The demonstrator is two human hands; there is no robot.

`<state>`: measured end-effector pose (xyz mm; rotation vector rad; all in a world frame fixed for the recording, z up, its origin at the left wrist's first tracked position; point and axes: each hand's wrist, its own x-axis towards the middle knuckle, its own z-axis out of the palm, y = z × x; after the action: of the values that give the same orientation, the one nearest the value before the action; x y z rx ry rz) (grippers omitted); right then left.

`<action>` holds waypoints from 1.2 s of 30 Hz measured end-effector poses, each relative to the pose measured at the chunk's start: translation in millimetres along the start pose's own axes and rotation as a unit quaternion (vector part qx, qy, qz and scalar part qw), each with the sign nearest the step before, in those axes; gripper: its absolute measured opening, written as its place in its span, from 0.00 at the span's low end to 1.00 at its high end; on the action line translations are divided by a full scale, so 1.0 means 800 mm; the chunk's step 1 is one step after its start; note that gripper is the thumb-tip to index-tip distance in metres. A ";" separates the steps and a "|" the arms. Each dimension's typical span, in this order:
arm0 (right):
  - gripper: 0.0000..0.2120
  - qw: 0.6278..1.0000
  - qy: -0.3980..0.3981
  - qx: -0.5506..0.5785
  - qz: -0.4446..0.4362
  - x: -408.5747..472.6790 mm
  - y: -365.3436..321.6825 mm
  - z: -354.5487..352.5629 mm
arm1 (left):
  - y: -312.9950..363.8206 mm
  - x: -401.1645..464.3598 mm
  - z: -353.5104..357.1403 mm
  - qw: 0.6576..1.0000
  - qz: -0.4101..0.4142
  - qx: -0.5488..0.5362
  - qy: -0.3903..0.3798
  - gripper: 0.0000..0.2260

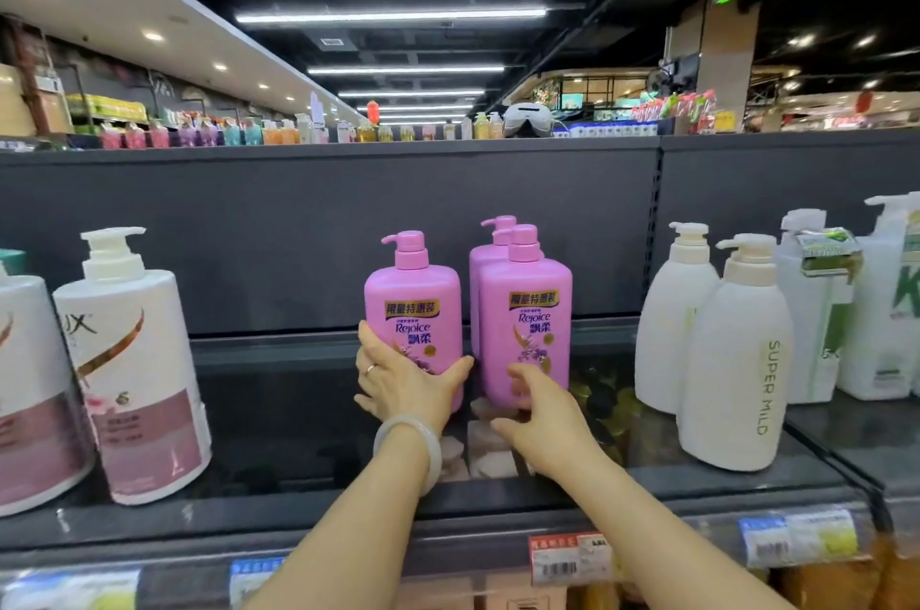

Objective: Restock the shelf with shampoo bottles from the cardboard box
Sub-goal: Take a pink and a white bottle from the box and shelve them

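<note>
Three pink pump shampoo bottles stand upright on the dark shelf. My left hand, with a ring and a pale bangle, wraps around the lower part of the left pink bottle. My right hand rests with spread fingers against the base of the right pink bottle. A third pink bottle stands behind that one, mostly hidden. The cardboard box is out of view.
White and pink pump bottles stand at the left of the shelf. White bottles marked SUPER MILD stand at the right. Price tags line the shelf's front edge. Other bottles sit on the shelf top behind.
</note>
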<state>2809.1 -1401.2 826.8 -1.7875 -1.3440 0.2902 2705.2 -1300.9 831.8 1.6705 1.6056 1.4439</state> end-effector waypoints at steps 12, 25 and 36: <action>0.62 0.987 0.127 0.065 0.076 0.046 0.016 -0.020 | -0.009 -0.003 -0.009 0.998 -0.002 -0.034 -0.061 0.61; 0.61 0.973 0.206 0.050 0.089 0.069 0.001 0.018 | -0.011 0.001 -0.004 0.998 0.000 0.010 -0.056 0.60; 0.63 0.949 0.274 0.037 0.154 0.068 -0.024 0.047 | -0.012 0.001 -0.004 0.999 0.003 0.003 -0.053 0.59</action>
<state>2793.9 -1334.6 834.6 -1.8327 -0.6558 0.0014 2697.7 -1298.6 825.7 1.7261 1.5502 1.3309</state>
